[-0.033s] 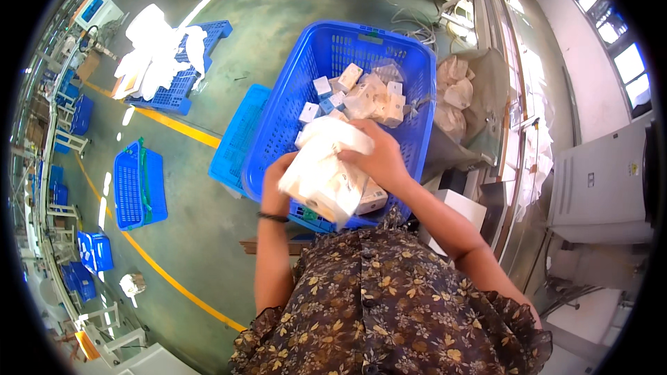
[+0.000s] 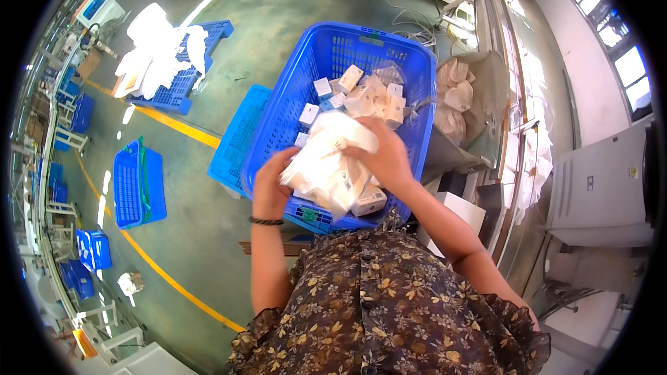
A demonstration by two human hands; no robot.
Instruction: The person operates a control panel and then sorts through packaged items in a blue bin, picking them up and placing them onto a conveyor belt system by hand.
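the person's right hand point(image 2: 382, 156) is closed on the upper part of a white, translucent, crinkled plastic bag point(image 2: 326, 167), thumb on the near side. the left hand point(image 2: 272, 182) lies against the bag's left edge; its fingertips are partly hidden, so one cannot tell whether it grips.

the bag is held over the near part of a large, deep blue plastic basket point(image 2: 417, 73) with slotted walls. it looks bright and washed out at the top, with pale beige box shapes showing faintly through its lower part.

inside the basket lie small white cartons point(image 2: 309, 114), loose and tilted, beside clear plastic packs of beige-white boxes point(image 2: 379, 101). one white-and-beige box point(image 2: 369, 200) sits at the near end, just beside the bag.

left of the basket is a lighter blue plastic crate point(image 2: 240, 132); to the right, a grey open bin point(image 2: 483, 107) holds clear bags of beige contents point(image 2: 455, 94).
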